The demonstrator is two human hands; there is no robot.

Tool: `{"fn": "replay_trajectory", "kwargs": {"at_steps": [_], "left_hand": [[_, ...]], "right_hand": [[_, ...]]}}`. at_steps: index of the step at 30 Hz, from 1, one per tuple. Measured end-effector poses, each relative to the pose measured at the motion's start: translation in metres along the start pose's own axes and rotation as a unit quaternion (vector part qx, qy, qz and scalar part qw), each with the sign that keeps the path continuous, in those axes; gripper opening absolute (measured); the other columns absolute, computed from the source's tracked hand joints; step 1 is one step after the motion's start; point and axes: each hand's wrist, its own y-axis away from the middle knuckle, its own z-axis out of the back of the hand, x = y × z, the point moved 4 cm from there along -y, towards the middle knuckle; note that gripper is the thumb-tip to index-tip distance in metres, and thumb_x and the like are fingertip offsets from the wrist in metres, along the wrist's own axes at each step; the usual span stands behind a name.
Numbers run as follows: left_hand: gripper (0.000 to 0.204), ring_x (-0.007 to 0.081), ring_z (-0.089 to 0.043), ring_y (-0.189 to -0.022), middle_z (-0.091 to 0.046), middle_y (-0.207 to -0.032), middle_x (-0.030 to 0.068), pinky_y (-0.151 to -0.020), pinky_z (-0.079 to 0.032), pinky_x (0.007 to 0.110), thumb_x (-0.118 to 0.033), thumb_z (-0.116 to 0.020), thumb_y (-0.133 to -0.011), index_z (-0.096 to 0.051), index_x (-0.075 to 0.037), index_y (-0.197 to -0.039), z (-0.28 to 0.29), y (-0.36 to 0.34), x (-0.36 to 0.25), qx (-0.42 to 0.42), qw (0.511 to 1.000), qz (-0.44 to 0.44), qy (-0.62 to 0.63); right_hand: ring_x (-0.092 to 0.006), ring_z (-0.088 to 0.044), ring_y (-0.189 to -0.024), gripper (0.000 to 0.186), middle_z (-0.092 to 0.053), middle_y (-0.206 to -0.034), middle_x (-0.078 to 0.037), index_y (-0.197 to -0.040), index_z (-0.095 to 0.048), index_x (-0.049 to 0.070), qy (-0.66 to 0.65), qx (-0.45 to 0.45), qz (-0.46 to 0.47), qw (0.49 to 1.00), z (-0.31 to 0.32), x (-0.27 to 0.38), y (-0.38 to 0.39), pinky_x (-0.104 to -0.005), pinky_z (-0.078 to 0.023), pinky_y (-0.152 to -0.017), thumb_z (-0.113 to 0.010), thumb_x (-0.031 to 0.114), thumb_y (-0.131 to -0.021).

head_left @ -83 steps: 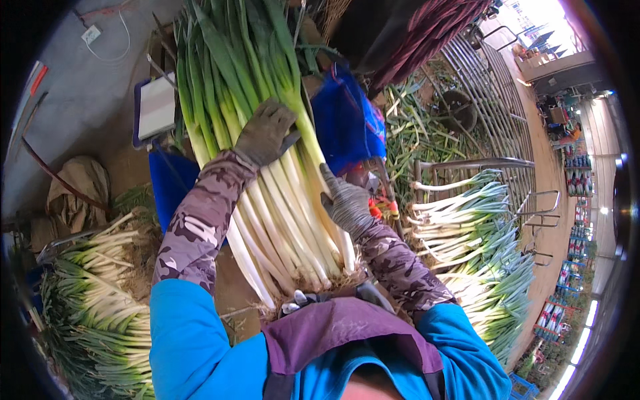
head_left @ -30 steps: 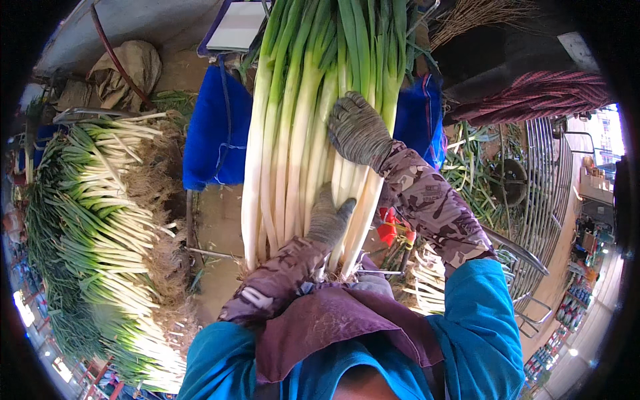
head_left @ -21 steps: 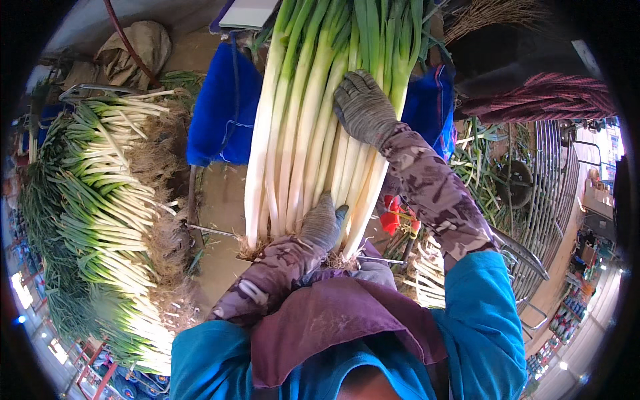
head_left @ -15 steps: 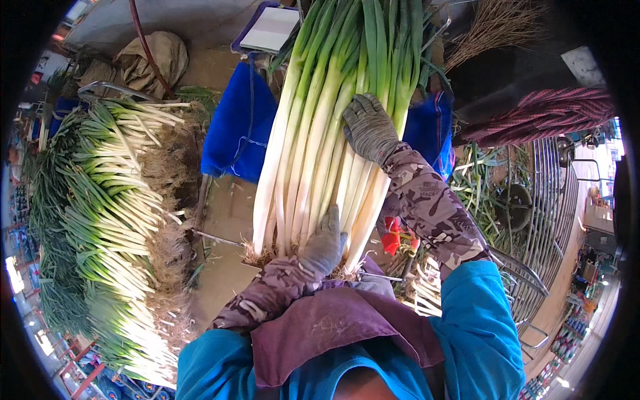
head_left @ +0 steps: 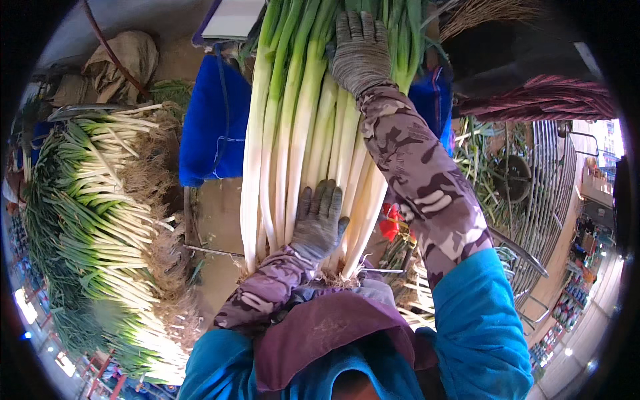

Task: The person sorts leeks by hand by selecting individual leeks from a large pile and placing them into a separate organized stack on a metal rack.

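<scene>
We lay left hand (head_left: 317,223) on leek bundle (head_left: 299,137) near roots (head_left: 340,277), fingers extended; right hand (head_left: 362,50) on green leaves (head_left: 283,40), fingers likewise straight.

Green leaves (head_left: 315,32) — cut off at the top edge, partly hidden under the right hand (head_left: 362,55)

Left hand (head_left: 319,223): grey-gloved, back uppermost, fingers extended forward and slightly spread, thumb set apart toward the right.
Right hand (head_left: 362,59): grey-gloved, back uppermost, fingers straight and pointing forward, well ahead of its fellow.
Left forearm (head_left: 267,287): camouflage-sleeved, angled inward, elbow bent.
Right forearm (head_left: 427,180): camouflage-sleeved, reaching forward and leftward.
Upper arms (head_left: 479,320): blue-sleeved, apart at either side.
</scene>
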Motion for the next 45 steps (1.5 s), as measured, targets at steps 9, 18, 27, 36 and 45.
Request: {"fn": "replay_trajectory", "kwargs": {"at_steps": [9,18,27,36,45], "left_hand": [[0.068,0.0386,-0.027,-0.146,-0.032,-0.155,0.0235,-0.119,-0.015,0.057,-0.037,-0.055,-0.093,-0.038,0.004,-0.145,0.009,-0.007,0.002,-0.031,1.0,-0.001,0.003],[0.057,0.0385,-0.026,-0.146,-0.032,-0.155,0.0236,-0.121,-0.019,0.05,-0.022,-0.048,-0.097,-0.036,0.002,-0.147,0.054,-0.057,0.075,-0.13,0.987,0.013,-0.091],[0.064,0.0394,-0.018,-0.149,-0.017,-0.159,0.0283,-0.122,-0.015,0.05,-0.036,-0.038,-0.104,-0.02,-0.002,-0.154,0.039,-0.072,0.059,-0.114,0.97,-0.043,-0.208],[0.056,0.0428,-0.022,-0.146,-0.027,-0.157,0.0249,-0.12,-0.019,0.054,-0.039,-0.042,-0.104,-0.04,-0.003,-0.148,0.038,-0.068,0.081,-0.165,0.971,-0.114,-0.128],[0.052,0.0338,-0.039,-0.139,-0.041,-0.148,0.0213,-0.117,-0.031,0.044,-0.023,-0.054,-0.102,-0.039,0.001,-0.145,0.073,-0.063,0.01,-0.116,0.992,-0.058,-0.012]], "right_hand": [[-0.028,-0.026,-0.148,0.056,-0.033,-0.158,-0.012,-0.148,-0.041,0.008,0.008,0.023,-0.011,1.0,-0.007,0.011,-0.007,-0.0465,-0.015,-0.122,-0.042,0.035,-0.099],[-0.0296,-0.008,-0.152,0.061,-0.014,-0.163,-0.018,-0.156,-0.019,0.004,-0.07,0.159,-0.061,0.983,-0.006,0.052,0.065,-0.0443,-0.006,-0.125,-0.038,0.019,-0.1],[-0.0318,-0.042,-0.136,0.051,-0.053,-0.138,-0.017,-0.137,-0.052,0.007,-0.396,0.045,-0.241,0.885,-0.008,0.045,0.099,-0.0408,-0.038,-0.112,-0.059,0.012,-0.087],[-0.0305,-0.067,-0.09,0.026,-0.069,-0.097,-0.014,-0.11,-0.07,0.01,-0.43,-0.039,-0.413,0.802,0.092,-0.073,0.46,-0.0402,-0.053,-0.082,-0.065,0.024,-0.088],[-0.0156,-0.065,-0.07,0.022,-0.069,-0.085,-0.006,-0.109,-0.066,0.007,-0.446,-0.143,-0.857,0.215,0.133,-0.043,0.87,-0.0309,-0.054,-0.064,-0.063,0.023,-0.094]]}}
